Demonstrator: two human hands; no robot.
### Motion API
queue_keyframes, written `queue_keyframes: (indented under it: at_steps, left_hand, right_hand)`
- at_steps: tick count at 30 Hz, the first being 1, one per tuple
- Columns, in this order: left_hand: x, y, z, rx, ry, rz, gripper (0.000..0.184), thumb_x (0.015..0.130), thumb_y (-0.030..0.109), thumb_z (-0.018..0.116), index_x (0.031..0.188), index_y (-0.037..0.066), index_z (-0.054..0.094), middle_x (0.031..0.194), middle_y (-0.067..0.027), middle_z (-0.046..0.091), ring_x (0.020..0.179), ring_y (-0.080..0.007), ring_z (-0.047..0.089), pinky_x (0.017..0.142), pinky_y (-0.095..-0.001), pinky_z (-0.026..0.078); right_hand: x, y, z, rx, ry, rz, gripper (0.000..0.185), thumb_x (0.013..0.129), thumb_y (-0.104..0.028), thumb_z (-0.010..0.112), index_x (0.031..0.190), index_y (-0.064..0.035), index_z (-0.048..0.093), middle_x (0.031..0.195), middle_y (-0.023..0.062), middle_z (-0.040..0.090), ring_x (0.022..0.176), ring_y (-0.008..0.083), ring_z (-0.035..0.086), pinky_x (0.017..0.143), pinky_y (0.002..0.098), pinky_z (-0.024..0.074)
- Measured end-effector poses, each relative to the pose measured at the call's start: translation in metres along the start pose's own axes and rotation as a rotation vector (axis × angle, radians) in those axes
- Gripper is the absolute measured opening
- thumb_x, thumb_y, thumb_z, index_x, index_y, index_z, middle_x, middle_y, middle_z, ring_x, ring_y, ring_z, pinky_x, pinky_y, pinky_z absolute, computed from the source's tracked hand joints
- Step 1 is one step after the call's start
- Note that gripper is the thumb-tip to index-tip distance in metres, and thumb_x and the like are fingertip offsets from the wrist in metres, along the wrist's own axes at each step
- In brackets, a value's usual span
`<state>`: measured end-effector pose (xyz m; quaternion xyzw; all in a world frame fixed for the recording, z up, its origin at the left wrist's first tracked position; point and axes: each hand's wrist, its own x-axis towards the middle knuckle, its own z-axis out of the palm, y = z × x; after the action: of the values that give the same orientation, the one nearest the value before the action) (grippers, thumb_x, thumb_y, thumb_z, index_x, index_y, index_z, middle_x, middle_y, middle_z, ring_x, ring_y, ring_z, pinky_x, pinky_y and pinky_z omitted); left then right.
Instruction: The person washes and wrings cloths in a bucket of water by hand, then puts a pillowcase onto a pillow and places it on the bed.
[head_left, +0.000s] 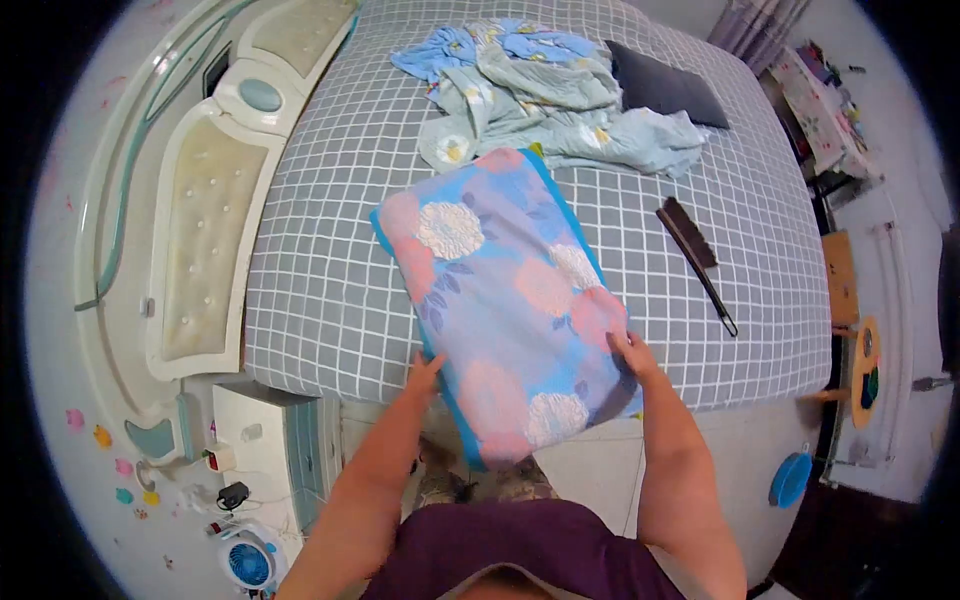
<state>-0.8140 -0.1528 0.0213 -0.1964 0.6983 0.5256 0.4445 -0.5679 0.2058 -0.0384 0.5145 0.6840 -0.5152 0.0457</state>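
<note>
Between my hands is a flat pillow (pixel 500 290) with pink, lilac and white flowers and a bright blue edge. Its far part lies over the bed, while the near end hangs past the bed's edge towards my body. My left hand (pixel 428 373) grips the left side, its fingers partly hidden. On the right side my right hand (pixel 632 354) holds the pillow, thumb on top and the other fingers mostly out of sight underneath. A bed brush (pixel 698 260) with dark bristles lies on the grey checked sheet (pixel 330 240) to the right.
Crumpled pale green and blue bedding (pixel 560 110) lies farther up the bed beside a dark grey pillow (pixel 665 85). A padded headboard (pixel 215 240) borders the left. A nightstand (pixel 255 430), a small fan (pixel 248 563) and a blue basin (pixel 791 480) stand near the floor.
</note>
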Motion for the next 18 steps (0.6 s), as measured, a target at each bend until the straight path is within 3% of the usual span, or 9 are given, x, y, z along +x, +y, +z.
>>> queue_keyframes:
  at_steps: [2, 3, 6, 9, 12, 15, 18]
  left_hand:
    - [0.051, -0.032, 0.001, -0.243, -0.192, 0.105, 0.069, 0.076, 0.026, 0.062, 0.13, 0.004, 0.025, 0.121, -0.0132, 0.043, 0.102, -0.0266, 0.049, 0.08, -0.0394, 0.043]
    - [0.068, -0.045, 0.001, -0.362, -0.289, 0.154, 0.067, 0.076, 0.025, 0.062, 0.129, 0.003, 0.028, 0.119, -0.0132, 0.045, 0.101, -0.0267, 0.049, 0.081, -0.0395, 0.043]
    - [0.068, -0.04, 0.012, -0.419, -0.348, -0.061, 0.056, 0.076, 0.023, 0.062, 0.122, 0.001, 0.039, 0.114, -0.0141, 0.05, 0.098, -0.0271, 0.052, 0.081, -0.0388, 0.045]
    - [0.052, -0.029, 0.014, -0.504, -0.386, -0.051, 0.048, 0.076, 0.02, 0.062, 0.116, -0.001, 0.045, 0.109, -0.015, 0.054, 0.095, -0.0278, 0.055, 0.082, -0.0374, 0.045]
    - [0.003, -0.004, 0.013, -0.532, -0.297, -0.119, 0.049, 0.076, 0.018, 0.062, 0.117, -0.002, 0.043, 0.11, -0.0146, 0.053, 0.093, -0.0286, 0.056, 0.082, -0.0385, 0.045]
    - [-0.025, -0.028, 0.027, -0.663, -0.399, -0.047, 0.047, 0.079, 0.02, 0.059, 0.118, -0.001, 0.042, 0.11, -0.0137, 0.053, 0.096, -0.0272, 0.054, 0.082, -0.0394, 0.044]
    - [-0.074, -0.054, 0.058, -0.673, -0.379, -0.069, 0.044, 0.084, 0.027, 0.054, 0.118, 0.003, 0.043, 0.112, -0.0105, 0.052, 0.102, -0.0246, 0.05, 0.084, -0.0399, 0.042]
  right_hand:
    - [-0.017, -0.031, 0.006, -0.093, 0.011, 0.012, 0.091, 0.066, -0.06, 0.058, 0.122, 0.009, 0.037, 0.115, 0.0248, 0.048, 0.106, 0.03, 0.049, 0.088, 0.0352, 0.0385]
    - [0.004, -0.009, 0.012, -0.028, 0.036, 0.002, 0.091, 0.064, -0.061, 0.059, 0.115, 0.0126, 0.042, 0.11, 0.0253, 0.051, 0.102, 0.0307, 0.051, 0.086, 0.0352, 0.0398]
    - [0.012, -0.012, 0.023, 0.052, 0.078, 0.05, 0.078, 0.067, -0.055, 0.06, 0.102, 0.0135, 0.052, 0.096, 0.0241, 0.058, 0.091, 0.0303, 0.057, 0.077, 0.035, 0.0433]
    - [0.011, -0.021, 0.037, 0.208, 0.255, -0.079, 0.058, 0.073, -0.047, 0.059, 0.092, 0.0084, 0.059, 0.085, 0.0137, 0.061, 0.079, 0.0211, 0.057, 0.071, 0.0324, 0.0437]
    - [0.007, -0.045, 0.037, 0.042, 0.273, -0.181, 0.048, 0.074, -0.042, 0.058, 0.082, 0.0059, 0.061, 0.076, 0.012, 0.062, 0.069, 0.0172, 0.056, 0.063, 0.0323, 0.0435]
    - [0.02, -0.075, 0.029, 0.036, 0.149, -0.258, 0.044, 0.074, -0.041, 0.057, 0.072, 0.003, 0.061, 0.065, 0.012, 0.06, 0.06, 0.0162, 0.055, 0.055, 0.0333, 0.0424]
    - [0.034, -0.136, 0.01, -0.272, 0.058, -0.408, 0.046, 0.074, -0.043, 0.056, 0.063, 0.0016, 0.059, 0.056, 0.015, 0.058, 0.054, 0.03, 0.058, 0.055, 0.0396, 0.0436]
